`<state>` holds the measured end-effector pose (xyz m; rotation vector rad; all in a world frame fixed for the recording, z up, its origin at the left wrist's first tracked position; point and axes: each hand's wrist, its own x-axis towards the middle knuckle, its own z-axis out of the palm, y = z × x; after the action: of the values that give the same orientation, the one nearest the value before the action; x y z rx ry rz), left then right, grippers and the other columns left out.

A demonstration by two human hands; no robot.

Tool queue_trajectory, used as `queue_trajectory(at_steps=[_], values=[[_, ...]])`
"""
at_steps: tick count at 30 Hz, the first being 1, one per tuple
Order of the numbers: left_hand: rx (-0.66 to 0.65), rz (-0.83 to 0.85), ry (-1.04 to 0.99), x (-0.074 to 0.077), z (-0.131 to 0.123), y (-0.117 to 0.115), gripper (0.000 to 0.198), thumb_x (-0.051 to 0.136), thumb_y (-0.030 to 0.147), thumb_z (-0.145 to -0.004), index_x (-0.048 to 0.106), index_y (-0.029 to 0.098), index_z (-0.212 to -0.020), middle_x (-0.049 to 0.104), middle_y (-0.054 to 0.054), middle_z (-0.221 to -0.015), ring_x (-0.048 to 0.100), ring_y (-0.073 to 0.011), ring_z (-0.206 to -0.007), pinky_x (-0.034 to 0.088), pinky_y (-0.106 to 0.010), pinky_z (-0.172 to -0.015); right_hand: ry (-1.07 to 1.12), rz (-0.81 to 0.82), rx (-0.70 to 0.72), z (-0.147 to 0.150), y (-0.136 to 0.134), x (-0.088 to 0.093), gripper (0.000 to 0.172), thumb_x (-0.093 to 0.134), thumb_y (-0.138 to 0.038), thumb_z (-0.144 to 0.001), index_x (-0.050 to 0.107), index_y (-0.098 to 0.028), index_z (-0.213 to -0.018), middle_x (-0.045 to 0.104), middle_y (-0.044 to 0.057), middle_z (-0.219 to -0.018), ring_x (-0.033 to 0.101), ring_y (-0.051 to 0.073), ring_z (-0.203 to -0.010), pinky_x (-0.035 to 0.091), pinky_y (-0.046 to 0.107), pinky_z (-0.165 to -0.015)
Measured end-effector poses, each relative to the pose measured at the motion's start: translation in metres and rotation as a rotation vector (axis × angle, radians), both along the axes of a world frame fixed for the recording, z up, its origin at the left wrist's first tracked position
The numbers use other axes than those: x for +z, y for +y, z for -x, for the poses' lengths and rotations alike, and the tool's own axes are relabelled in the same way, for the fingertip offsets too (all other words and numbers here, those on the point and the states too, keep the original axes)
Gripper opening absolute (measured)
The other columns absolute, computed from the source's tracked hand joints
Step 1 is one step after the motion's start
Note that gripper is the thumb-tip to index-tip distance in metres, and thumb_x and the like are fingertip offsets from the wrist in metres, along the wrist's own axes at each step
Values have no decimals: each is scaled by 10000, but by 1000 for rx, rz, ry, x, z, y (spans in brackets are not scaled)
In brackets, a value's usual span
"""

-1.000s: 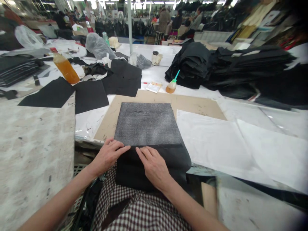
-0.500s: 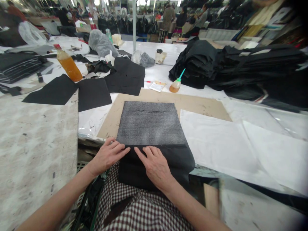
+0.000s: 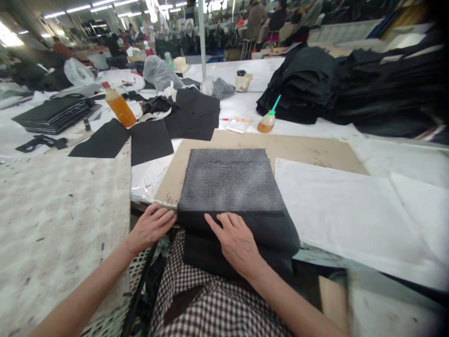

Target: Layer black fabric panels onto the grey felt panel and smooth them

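- Toward the back left of the worktop [image 3: 242, 106], a red-capped clear bottle [image 3: 121, 108] holds amber liquid past its middle
- Farther right, a squeeze bottle [image 3: 266, 123] with a green collar and spout holds amber liquid in its lower part
- Behind these, a pale cup [image 3: 243, 84] has something dark at its mouth; what fills the grey plastic bag [image 3: 159, 74] cannot be told
- At the front edge, the black and grey fabric panel [image 3: 229, 181] lies partly on a tan board [image 3: 315, 150] and drops toward the lap
- Right hand [image 3: 239, 242] rests on its black part, fingers extended and slightly spread, below the grey section
- Left hand [image 3: 151, 228] is just beside the panel's left edge, fingers bent and close together; whether it grips anything cannot be told
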<state>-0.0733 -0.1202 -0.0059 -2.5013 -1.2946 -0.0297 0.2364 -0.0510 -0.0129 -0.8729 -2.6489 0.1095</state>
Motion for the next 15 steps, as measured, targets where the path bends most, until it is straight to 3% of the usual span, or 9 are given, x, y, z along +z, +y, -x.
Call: queue_trajectory(at_steps=[4, 8, 12, 15], values=[[115, -31, -196, 4, -5, -7, 263, 468, 99, -964, 654, 207, -1116, 643, -91, -1156, 572, -212, -1054, 396, -439, -982, 24, -21, 9, -1, 0, -2, 554, 487, -58, -908, 478, -184, -1447, 572, 119, -1089, 494, 256, -1018, 452, 419, -896], [299, -45, -520, 9, -36, -5, 262, 487, 182, -987, 603, 223, -1219, 627, -85, -1137, 564, -205, -1055, 435, -395, -941, 19, -15, 14, -1, 0, -4, 558, 466, -49, -914, 463, -179, -1457, 568, 125, -1121, 490, 264, -1049, 444, 428, -920], [371, 47, -534, 6, -63, 3, 248, 570, 292, -970, 584, 194, -1197, 631, -82, -1098, 563, -223, -1043, 439, -392, -918, 28, -12, 17, -9, 1, -6, 513, 464, -55, -932, 481, -149, -1436, 559, 130, -1199, 472, 269, -1139, 429, 420, -982], [429, 84, -559, 2, -65, 6, 201, 616, 289, -943, 592, 179, -1110, 634, -55, -982, 570, -212, -948, 447, -375, -857, 27, -10, -15, -22, 4, -5, 471, 497, -77, -940, 505, -141, -1407, 567, 125, -1204, 485, 258, -1134, 434, 405, -983]])
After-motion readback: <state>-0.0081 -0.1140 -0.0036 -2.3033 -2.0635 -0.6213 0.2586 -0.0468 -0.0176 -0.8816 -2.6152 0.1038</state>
